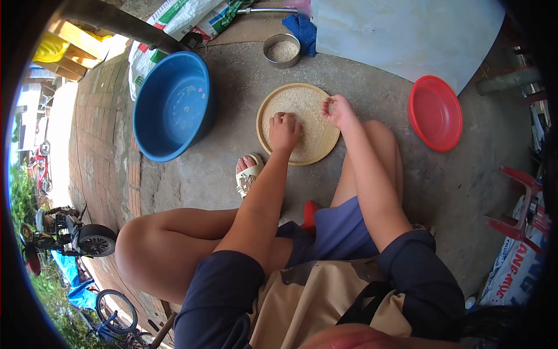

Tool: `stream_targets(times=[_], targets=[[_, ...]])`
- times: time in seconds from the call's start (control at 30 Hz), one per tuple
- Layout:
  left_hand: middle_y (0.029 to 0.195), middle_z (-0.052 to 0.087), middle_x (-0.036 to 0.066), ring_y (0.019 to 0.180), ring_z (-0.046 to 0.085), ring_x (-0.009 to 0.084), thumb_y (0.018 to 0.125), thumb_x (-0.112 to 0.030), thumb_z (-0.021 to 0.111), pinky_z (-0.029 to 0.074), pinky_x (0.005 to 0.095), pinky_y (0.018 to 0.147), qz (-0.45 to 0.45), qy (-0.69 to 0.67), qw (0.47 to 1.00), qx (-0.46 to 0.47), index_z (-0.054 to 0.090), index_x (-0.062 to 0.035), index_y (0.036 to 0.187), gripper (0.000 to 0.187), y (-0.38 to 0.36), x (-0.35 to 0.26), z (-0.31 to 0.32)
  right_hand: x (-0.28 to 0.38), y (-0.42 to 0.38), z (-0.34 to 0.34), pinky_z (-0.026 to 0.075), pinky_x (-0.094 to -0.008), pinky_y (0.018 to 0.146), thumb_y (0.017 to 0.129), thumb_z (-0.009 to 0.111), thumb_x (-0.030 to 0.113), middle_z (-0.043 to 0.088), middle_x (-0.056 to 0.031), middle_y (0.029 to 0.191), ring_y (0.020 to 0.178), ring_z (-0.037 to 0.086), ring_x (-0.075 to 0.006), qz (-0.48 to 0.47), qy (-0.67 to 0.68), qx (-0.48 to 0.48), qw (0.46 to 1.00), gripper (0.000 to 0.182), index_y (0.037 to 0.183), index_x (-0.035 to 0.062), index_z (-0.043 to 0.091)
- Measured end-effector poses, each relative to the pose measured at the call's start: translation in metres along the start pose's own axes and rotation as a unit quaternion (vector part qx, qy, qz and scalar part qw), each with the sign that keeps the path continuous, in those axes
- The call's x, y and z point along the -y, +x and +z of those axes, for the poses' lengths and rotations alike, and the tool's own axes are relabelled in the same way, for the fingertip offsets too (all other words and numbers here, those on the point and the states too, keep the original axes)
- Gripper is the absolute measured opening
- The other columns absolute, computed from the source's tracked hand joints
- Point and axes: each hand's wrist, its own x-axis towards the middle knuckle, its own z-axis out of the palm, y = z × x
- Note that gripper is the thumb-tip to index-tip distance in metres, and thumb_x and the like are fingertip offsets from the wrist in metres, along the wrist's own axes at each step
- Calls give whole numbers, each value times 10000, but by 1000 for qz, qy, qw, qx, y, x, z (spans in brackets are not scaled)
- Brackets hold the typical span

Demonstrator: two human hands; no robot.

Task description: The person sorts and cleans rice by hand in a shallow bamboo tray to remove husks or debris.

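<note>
A round tray [263, 131] with a pale wooden-looking rim lies on the concrete floor, spread with rice grains [311, 125]. My left hand [285, 132] rests palm down on the rice, left of the tray's middle, fingers bent and slightly apart. At the tray's right edge my right hand [338, 111] is turned palm up with its fingers curled in. Pale grains seem to show in that palm. Behind the tray stands a metal pot [282, 63] with rice inside.
Left of the tray sits a large blue basin [174, 107]; a red basin [435, 113] lies to the right. A blue cloth [301, 32] and a pale sheet [407, 35] are at the back. My sandalled foot [249, 173] is close to the tray's front left.
</note>
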Motion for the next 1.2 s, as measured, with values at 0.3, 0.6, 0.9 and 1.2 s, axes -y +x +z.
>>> stream_targets(times=[0.3, 0.6, 0.9, 1.2], targets=[[841, 567, 160, 780, 576, 345, 797, -113, 602, 472, 426, 685, -10, -88, 993, 78, 591, -23, 863, 112, 7, -5, 23, -1, 0, 3, 477, -306, 650, 837, 489, 181, 555, -86, 780, 676, 538, -175, -1, -31, -24, 999, 160, 855, 26, 526], [850, 578, 108, 740, 596, 271, 806, -67, 619, 482, 371, 610, 55, -190, 980, 9, 608, -42, 914, 112, 28, -79, 14, -4, -5, 3, 493, -325, 655, 910, 437, 256, 560, -90, 762, 702, 555, -193, -4, -13, -9, 1000, 270, 849, 25, 562], [1062, 542, 132, 982, 519, 330, 838, -139, 574, 427, 402, 855, 49, -76, 995, -47, 560, -88, 1104, 271, 10, -47, 7, -2, -3, 4, 433, -287, 528, 906, 456, 239, 508, -35, 673, 583, 487, -156, -6, -37, -4, 999, 245, 772, 50, 533], [941, 561, 117, 900, 541, 309, 786, -133, 592, 463, 405, 766, 80, -56, 990, 105, 605, -54, 869, 115, -25, -13, 21, 1, -3, 0, 306, -244, 386, 895, 480, 236, 399, -2, 515, 413, 372, -120, 28, 1, 27, 999, 286, 647, 105, 426]])
